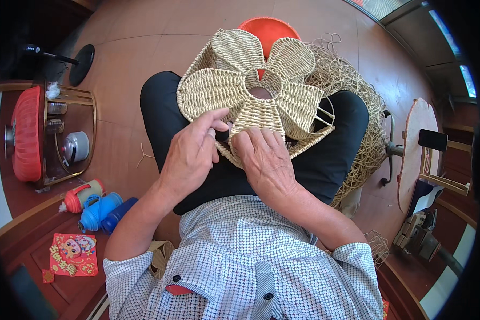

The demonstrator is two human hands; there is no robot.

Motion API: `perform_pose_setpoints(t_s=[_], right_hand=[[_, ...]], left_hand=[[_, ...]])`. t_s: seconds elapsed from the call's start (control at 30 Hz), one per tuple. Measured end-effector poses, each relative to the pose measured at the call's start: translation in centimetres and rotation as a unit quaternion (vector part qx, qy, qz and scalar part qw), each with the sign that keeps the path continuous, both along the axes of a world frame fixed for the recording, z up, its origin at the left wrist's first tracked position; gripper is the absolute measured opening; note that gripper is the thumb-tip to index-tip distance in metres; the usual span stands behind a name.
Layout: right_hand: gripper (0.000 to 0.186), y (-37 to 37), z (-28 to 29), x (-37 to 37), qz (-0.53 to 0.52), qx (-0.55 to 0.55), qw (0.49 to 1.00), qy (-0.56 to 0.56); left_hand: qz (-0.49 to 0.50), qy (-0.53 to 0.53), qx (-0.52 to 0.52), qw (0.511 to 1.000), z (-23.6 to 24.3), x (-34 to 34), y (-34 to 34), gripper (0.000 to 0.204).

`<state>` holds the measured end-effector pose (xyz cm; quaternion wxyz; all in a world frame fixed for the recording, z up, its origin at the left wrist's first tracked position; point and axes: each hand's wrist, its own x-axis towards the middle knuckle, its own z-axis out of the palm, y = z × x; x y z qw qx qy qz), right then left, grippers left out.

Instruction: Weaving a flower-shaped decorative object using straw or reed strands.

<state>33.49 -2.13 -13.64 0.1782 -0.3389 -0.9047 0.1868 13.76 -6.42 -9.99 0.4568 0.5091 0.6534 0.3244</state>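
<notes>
A woven straw basket point(211, 90) with petal-shaped panels round an open centre rests across my lap. My left hand point(191, 154) is at its lower-left part, index finger reaching toward the bottom panel, other fingers curled; whether they hold a strand is hidden. My right hand point(261, 162) bends its fingers over the bottom panel point(260, 117) and grips it, the fingertips mostly out of sight. Bare frame rods show on the basket's right side.
Behind the basket are an orange-red basin point(264, 29) and a heap of straw cord point(368, 122). Bottles point(98, 210) lie at lower left beside a rack point(88, 128) with a red basin point(26, 136). A black stand point(81, 64) and a round board point(410, 160) flank me.
</notes>
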Motion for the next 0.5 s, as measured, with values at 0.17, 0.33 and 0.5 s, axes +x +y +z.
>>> perform_pose_setpoints(t_s=[0.17, 0.33, 0.5], right_hand=[[0.018, 0.9, 1.6, -0.3, -0.026, -0.143, 0.985, 0.095], [0.012, 3.4, 4.0, 3.1, -0.074, -0.59, 0.725, 0.348], [0.013, 4.1, 3.5, 6.4, -0.102, -0.574, 0.713, 0.388]], left_hand=[[-0.022, -0.059, -0.019, 0.998, -0.1, 1.2, -0.3, 0.049], [-0.144, 0.048, 0.128, 0.98, 0.1, 1.1, 0.2, 0.032], [-0.067, -0.203, -0.018, 0.977, 1.6, 0.0, -0.6, 0.022]])
